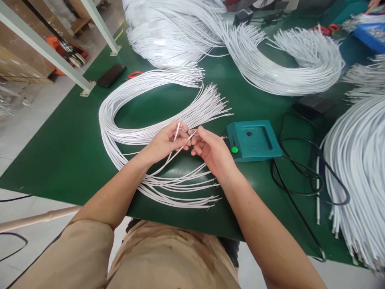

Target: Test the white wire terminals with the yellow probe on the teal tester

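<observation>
Head view is showing a white wire mid-frame, with the left hand pinching it between thumb and fingers, and the right hand looking like it's nipping the end. Guessing it's behaving light and bendy, maybe a bit slick, with the thin tip being the fragile bit. I'd be gripping the sleeve just behind that tip. Loose wires are fanning out lower centre, a teal box sitting right of centre.
</observation>
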A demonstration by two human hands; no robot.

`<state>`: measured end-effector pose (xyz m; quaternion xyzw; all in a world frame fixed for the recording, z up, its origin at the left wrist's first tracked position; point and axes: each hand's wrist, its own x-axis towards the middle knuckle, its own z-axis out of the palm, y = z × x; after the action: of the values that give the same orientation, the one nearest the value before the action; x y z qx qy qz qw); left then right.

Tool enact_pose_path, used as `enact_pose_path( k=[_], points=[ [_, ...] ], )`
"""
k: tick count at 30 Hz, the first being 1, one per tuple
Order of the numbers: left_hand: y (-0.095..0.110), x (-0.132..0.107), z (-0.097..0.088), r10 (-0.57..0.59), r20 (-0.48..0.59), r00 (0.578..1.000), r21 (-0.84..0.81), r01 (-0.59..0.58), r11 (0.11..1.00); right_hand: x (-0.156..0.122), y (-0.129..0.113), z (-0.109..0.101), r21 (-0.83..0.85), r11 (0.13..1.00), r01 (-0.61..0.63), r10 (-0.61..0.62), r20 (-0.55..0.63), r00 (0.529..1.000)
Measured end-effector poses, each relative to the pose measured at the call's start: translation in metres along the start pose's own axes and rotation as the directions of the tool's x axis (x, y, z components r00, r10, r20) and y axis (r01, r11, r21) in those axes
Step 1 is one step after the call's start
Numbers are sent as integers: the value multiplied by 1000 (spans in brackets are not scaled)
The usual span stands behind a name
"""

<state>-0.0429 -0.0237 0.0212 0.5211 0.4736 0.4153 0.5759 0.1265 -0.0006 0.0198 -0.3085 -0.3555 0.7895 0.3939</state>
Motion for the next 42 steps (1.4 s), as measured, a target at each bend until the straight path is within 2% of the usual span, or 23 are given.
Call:
enact_pose_path(
  k=[3, 7, 11, 15, 18, 21, 24, 26, 28, 30, 32, 34, 36, 37, 39, 42],
  points=[
    [0, -1, -1, 19, 20, 1000, 16, -20, 1000, -1, 0, 0, -54, 998, 43, -46, -46, 998],
    [-2, -2, -3, 99, 60, 993, 91, -105, 990, -1, -1, -1, -110, 992, 57, -64, -69, 996],
    [-1, -1, -3, 107, 80, 991, 164, -119, 979, 1, -2, 0, -262, 959, 106, -133, -91, 987],
    [0, -1, -2, 106, 120, 987, 188, -128, 974, 2, 0, 0, -432, 890, 147, -223, -131, 966],
    [-1, -1, -2, 95, 135, 986, 195, -121, 973, 3, 0, -1, -517, 850, 102, -224, -180, 958],
    [-2, -2, -4, 59, 139, 988, 156, -81, 984, 2, -2, -3, -530, 848, -4, -133, -220, 966],
    [-2, -2, -7, 53, 139, 989, 133, -72, 989, 0, -7, -3, -519, 855, -14, -107, -203, 973],
    [-2, -2, -7, 67, 150, 986, 122, -86, 989, -2, -9, -2, -530, 846, 53, -156, -151, 976],
    [-2, -1, -6, 71, 161, 984, 93, -87, 992, -3, -9, -1, -589, 798, 127, -202, -64, 977],
    [-2, -1, -4, 45, 155, 987, 33, -50, 998, -3, -6, -2, -697, 689, 199, -261, 17, 965],
    [-3, -1, -2, -25, 134, 991, -61, 34, 998, -3, -2, -3, -842, 473, 259, -361, 83, 929],
    [-3, 0, -1, -121, 117, 986, -165, 140, 976, -3, 1, -5, -954, 134, 267, -433, 186, 882],
    [-3, 1, 0, -196, 99, 976, -234, 214, 948, -3, -1, -7, -944, -210, 255, -414, 322, 852],
    [-4, 2, 1, -213, 80, 974, -246, 227, 942, -4, -3, -9, -908, -337, 250, -385, 375, 843],
    [-6, 4, 1, -217, 22, 976, -221, 216, 951, -4, -10, -13, -849, -479, 224, -361, 423, 831],
    [-11, 7, 2, -179, -51, 982, -124, 172, 977, -4, -22, -24, -828, -542, 143, -370, 388, 844]
  ],
)
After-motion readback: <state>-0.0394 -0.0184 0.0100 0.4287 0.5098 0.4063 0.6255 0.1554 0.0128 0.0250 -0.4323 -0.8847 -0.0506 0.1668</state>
